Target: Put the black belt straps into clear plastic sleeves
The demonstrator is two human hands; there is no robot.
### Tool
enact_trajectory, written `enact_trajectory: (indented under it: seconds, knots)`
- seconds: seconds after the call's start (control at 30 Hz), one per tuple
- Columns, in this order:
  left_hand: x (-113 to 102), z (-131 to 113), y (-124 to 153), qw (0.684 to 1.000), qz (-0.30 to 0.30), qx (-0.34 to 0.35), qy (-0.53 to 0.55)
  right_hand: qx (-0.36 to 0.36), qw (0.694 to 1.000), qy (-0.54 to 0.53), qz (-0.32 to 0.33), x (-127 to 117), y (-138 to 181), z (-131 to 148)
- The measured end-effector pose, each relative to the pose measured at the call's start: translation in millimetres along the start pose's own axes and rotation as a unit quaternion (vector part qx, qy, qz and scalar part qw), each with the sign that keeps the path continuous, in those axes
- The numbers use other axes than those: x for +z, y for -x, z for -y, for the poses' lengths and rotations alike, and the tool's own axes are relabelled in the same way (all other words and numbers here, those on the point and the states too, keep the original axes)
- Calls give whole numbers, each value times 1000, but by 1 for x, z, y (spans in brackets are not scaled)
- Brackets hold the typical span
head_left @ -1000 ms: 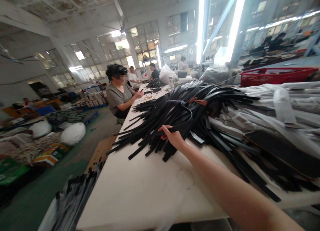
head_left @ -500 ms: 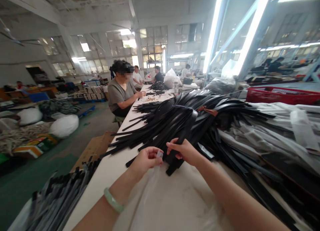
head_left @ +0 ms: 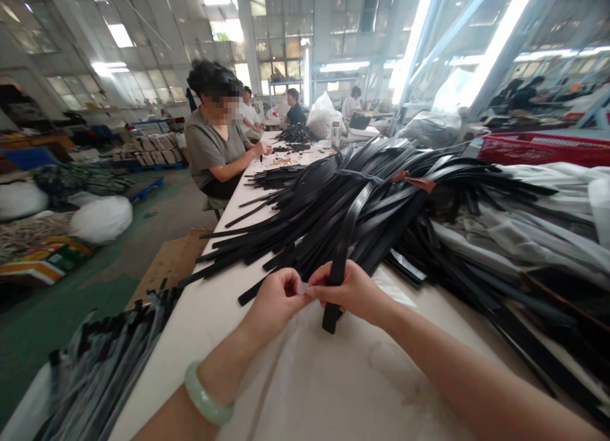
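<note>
My left hand (head_left: 279,304) pinches the open end of a thin clear plastic sleeve (head_left: 304,288) between thumb and fingers. The rest of that sleeve looks to trail down over the pale tabletop, faint against it. Fingertips touching the same plastic edge, my right hand (head_left: 350,291) is closed, with a flat black strap (head_left: 339,257) held between its fingers. One short end of this strap hangs below the hand. Its other end arches back to a large tied bundle of black straps (head_left: 309,193) just beyond both hands.
White plastic sleeves (head_left: 567,187) are heaped at the right, in front of a red crate (head_left: 543,150). Wrapped straps (head_left: 105,365) are piled left of the table (head_left: 200,326), near a cardboard box (head_left: 164,263). A co-worker (head_left: 216,149) sits along the table's left edge.
My hands have come together, and the right fingertips now meet the plastic at my left fingers. The camera view has tilted down, so the background sits higher.
</note>
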State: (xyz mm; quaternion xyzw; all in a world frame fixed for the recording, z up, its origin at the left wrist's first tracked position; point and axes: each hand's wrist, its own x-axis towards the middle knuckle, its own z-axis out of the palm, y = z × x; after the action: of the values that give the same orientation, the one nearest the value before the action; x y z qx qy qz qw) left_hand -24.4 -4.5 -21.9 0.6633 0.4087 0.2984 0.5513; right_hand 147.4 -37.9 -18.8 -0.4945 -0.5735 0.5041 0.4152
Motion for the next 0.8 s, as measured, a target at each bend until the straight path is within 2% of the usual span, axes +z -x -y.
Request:
enact_trajectory:
  seconds: [0.1,0.27,0.43,0.7,0.8]
  knots:
    - [0,-4,3,998,44,-7,54,0,1000,14,1,-1,2,3]
    - [-1,-12,6,962,118,-116,219,14,999,23,23,-2,5,6]
    - [-3,-10,6,964,113,-144,194,-12,998,46,42,-6,7,8]
    - [-2,-12,6,951,121,-137,249,-8,999,26,47,-4,6,5]
    - [-2,-13,4,957,101,-120,243,-26,998,28,49,-4,6,5]
